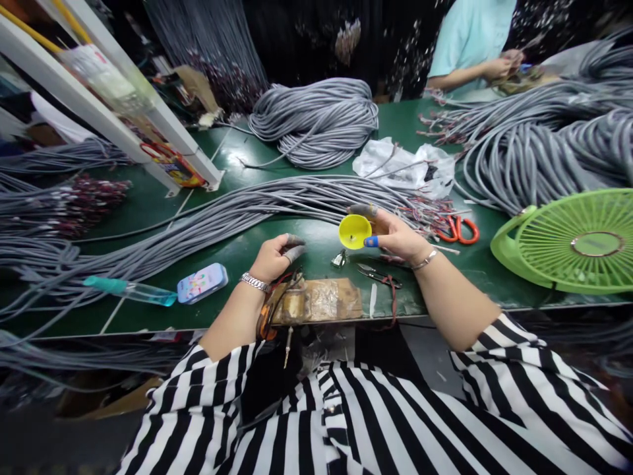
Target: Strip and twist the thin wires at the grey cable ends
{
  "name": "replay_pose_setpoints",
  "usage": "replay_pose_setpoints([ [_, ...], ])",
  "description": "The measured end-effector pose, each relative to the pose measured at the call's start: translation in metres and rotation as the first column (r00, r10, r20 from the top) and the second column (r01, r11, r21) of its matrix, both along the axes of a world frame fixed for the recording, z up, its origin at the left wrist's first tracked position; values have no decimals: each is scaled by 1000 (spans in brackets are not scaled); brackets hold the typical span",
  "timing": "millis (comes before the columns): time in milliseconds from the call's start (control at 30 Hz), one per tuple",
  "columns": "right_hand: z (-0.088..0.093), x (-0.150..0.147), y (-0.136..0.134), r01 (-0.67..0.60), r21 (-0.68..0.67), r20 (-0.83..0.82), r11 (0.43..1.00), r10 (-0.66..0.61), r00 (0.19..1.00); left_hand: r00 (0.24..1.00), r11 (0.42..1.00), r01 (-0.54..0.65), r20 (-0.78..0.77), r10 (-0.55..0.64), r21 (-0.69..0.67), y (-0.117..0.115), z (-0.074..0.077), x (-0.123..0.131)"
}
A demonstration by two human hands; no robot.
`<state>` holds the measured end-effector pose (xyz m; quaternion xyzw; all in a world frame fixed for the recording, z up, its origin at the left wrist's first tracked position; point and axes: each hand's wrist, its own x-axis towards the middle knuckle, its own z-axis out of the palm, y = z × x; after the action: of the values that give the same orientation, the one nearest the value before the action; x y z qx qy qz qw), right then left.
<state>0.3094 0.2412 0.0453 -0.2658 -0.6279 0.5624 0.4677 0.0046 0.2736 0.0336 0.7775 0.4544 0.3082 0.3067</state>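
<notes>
In my right hand is a small yellow bowl, tilted toward me and gripped at its right rim between fingers and thumb, with a dark speck inside. Grey and blue covers sit on the fingertips. My left hand hovers above the left end of a wooden block wrapped in tape, its covered thumb and fingers apart and nothing visible between them. Between the hands lies a small shiny metal piece. Thread snips rest below the bowl, near a white strip.
A bundle of grey cables crosses the green table behind my hands. Red-handled scissors and a green fan are at right. A patterned tin and a teal-capped tube lie left. A co-worker sits opposite.
</notes>
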Motion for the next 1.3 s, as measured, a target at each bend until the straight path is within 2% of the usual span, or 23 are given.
replay_pose_setpoints([
  [133,4,-5,-6,-42,-17,-27,999,41,999,997,981,62,-63,-51,183,-6,5,1],
  [233,6,-15,-10,-29,-24,-53,999,27,998,990,939,140,-49,-131,316,-10,10,5],
  [300,7,-24,-11,-16,-28,-70,999,14,997,980,913,201,-60,-192,355,-12,13,11],
  [400,6,-40,-13,-23,-29,-63,999,21,998,955,890,295,-76,-287,348,-15,15,20],
  [467,4,-49,-15,-22,-16,-29,1000,22,999,947,888,316,-54,-317,333,-16,14,26],
  [667,3,-55,-17,-15,102,120,995,3,993,940,912,299,78,-332,279,-19,8,29],
  [733,3,-49,-15,22,168,202,986,-56,978,940,925,258,148,-307,280,-17,6,27],
  [833,3,-35,-11,139,329,377,934,-265,887,920,947,163,304,-247,276,-11,2,21],
  [900,4,-26,-8,110,448,493,887,-348,797,890,957,104,405,-211,269,-7,1,17],
  [967,4,-23,-7,-25,512,596,858,-335,730,864,966,66,469,-181,251,-4,1,14],
  [1067,4,-28,-9,-191,525,711,830,-303,635,852,981,67,501,-152,183,-4,0,11],
  [1200,1,-40,-13,-243,481,798,842,-306,519,876,983,72,461,-143,168,-3,-2,10],
  [1300,-3,-44,-12,-249,480,802,842,-305,514,921,980,82,363,-144,181,-3,-1,10],
])
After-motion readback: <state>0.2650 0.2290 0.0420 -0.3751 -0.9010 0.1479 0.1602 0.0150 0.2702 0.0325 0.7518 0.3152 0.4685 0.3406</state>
